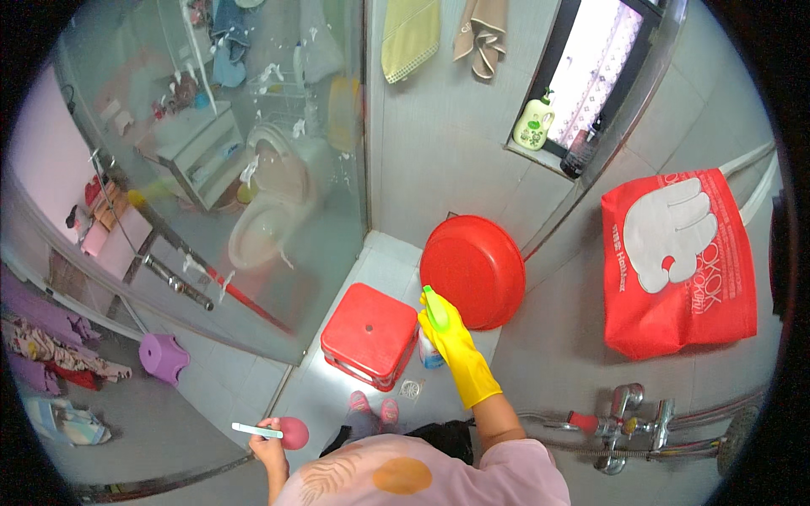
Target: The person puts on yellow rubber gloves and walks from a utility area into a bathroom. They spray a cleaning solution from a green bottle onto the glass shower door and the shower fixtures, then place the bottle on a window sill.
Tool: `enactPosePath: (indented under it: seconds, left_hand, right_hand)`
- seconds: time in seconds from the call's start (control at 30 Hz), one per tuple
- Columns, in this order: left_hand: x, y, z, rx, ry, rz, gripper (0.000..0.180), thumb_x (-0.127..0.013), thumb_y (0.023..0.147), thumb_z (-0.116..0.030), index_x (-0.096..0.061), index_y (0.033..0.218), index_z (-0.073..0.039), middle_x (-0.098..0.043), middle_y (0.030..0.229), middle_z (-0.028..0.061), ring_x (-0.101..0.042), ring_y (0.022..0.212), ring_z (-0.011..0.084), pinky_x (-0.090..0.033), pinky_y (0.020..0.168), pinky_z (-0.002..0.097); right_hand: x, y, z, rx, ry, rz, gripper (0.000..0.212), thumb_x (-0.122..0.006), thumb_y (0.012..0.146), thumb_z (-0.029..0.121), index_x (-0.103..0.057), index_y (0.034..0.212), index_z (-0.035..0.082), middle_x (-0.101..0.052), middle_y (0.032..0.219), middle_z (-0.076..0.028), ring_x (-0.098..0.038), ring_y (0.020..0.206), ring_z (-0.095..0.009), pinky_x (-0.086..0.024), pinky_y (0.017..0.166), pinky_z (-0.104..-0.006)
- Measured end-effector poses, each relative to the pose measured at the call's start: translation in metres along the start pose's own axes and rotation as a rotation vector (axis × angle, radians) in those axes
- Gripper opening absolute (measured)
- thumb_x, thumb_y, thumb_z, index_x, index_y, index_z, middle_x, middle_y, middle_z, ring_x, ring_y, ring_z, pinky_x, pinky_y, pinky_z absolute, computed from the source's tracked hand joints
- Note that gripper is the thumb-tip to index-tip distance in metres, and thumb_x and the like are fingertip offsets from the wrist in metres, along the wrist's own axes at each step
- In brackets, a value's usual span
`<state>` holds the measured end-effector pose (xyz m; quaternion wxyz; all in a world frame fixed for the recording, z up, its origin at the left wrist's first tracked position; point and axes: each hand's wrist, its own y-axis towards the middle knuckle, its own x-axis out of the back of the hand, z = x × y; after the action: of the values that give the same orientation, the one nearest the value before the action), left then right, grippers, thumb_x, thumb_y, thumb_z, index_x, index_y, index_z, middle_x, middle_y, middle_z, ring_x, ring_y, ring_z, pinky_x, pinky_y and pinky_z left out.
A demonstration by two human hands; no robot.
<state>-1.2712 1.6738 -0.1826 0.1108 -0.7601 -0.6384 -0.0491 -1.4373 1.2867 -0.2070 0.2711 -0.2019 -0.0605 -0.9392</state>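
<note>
Gripping a green-topped spray bottle (430, 351), the yellow-gloved right hand (451, 337) is closed around its neck, out ahead of the person, between a red stool (369, 331) and a red basin (474, 268). The bare left hand (270, 451), held out low to the left, curls its fingers around a slim pale tool (253, 430) beside a pink rounded shape (294, 433). White smears (250, 172) streak the glass panel (325, 282).
</note>
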Motion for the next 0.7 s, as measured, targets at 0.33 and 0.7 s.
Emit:
enactPosePath:
  seconds: [0.33,0.7]
  left_hand:
    - [-0.076,0.087,-0.008,-0.033,-0.027,0.192,0.012,-0.070,0.075,-0.010,-0.063,0.076,-0.001,-0.057,0.067,-0.0006,-0.047,0.062,0.0064,-0.039,0.055,0.0210]
    - [-0.150,0.116,-0.029,0.030,0.025,0.074,0.010,-0.070,0.074,-0.006,-0.061,0.075,-0.001,-0.057,0.067,0.0000,-0.047,0.060,0.0063,-0.038,0.053,0.0210]
  right_hand:
    - [0.007,0.085,0.039,-0.199,0.177,0.035,0.033,-0.057,0.081,0.013,-0.051,0.113,0.006,-0.058,0.093,-0.006,-0.053,0.070,-0.015,-0.045,0.062,-0.0271]
    - [-0.020,0.246,-0.045,0.085,-0.208,0.027,0.044,-0.061,0.076,0.013,-0.049,0.118,0.006,-0.057,0.104,-0.014,-0.057,0.094,-0.027,-0.045,0.081,-0.0315]
